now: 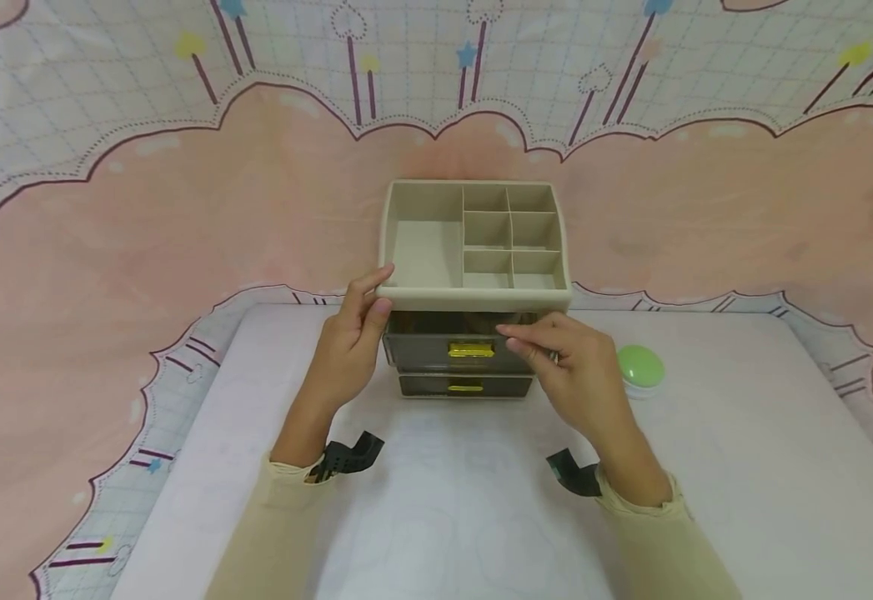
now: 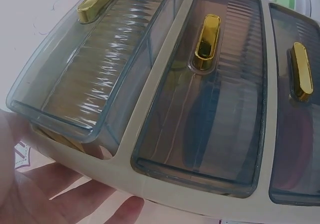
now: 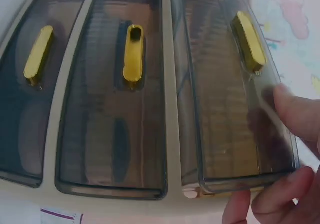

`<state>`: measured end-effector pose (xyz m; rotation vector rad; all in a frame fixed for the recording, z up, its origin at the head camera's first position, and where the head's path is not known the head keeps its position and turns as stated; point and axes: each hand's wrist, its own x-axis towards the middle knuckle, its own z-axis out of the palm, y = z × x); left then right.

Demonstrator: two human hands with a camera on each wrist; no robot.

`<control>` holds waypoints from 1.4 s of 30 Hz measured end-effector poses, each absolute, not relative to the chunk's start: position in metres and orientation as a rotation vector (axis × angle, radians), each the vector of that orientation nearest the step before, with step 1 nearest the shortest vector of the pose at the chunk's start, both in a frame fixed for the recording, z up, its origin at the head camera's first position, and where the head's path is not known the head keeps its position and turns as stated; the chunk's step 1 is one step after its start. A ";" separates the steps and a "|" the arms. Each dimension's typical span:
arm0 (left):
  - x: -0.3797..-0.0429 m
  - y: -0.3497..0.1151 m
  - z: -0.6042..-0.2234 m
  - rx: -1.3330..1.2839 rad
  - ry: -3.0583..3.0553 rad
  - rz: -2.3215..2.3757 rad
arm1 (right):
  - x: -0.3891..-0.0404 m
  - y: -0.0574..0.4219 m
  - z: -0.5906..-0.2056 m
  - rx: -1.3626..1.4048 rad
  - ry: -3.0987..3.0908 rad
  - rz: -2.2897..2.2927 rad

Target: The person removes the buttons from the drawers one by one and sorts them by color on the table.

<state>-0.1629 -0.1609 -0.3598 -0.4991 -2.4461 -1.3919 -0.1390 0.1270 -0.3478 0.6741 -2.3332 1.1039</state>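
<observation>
A beige desktop organizer (image 1: 427,254) with a compartmented top stands upright on the table. Its three smoky see-through drawers have gold handles. The top drawer (image 1: 421,353) is pulled partway out; the middle drawer (image 2: 220,114) and bottom drawer (image 1: 424,386) sit closed. My left hand (image 1: 348,343) holds the organizer's left side, index fingertip at the top rim and thumb at the front corner. With thumb and fingers my right hand (image 1: 582,367) pinches the top drawer's front panel near its right end, beside the gold handle (image 1: 471,350). The drawer's inside is mostly hidden under the top.
A round green-topped white object (image 1: 640,367) lies on the table just right of my right hand. The white table (image 1: 436,500) extends in front and to both sides. Behind the organizer hangs a pink patterned cloth (image 1: 293,208).
</observation>
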 end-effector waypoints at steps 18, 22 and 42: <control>-0.163 -0.160 -0.358 -0.496 -2.435 -1.377 | -0.114 0.104 -0.355 0.728 -2.137 1.235; -0.163 -0.160 -0.358 -0.499 -2.431 -1.378 | -0.120 0.101 -0.364 0.744 -2.191 1.403; -0.164 -0.159 -0.360 -0.454 -2.446 -1.385 | -0.137 0.080 -0.367 0.362 -2.145 1.683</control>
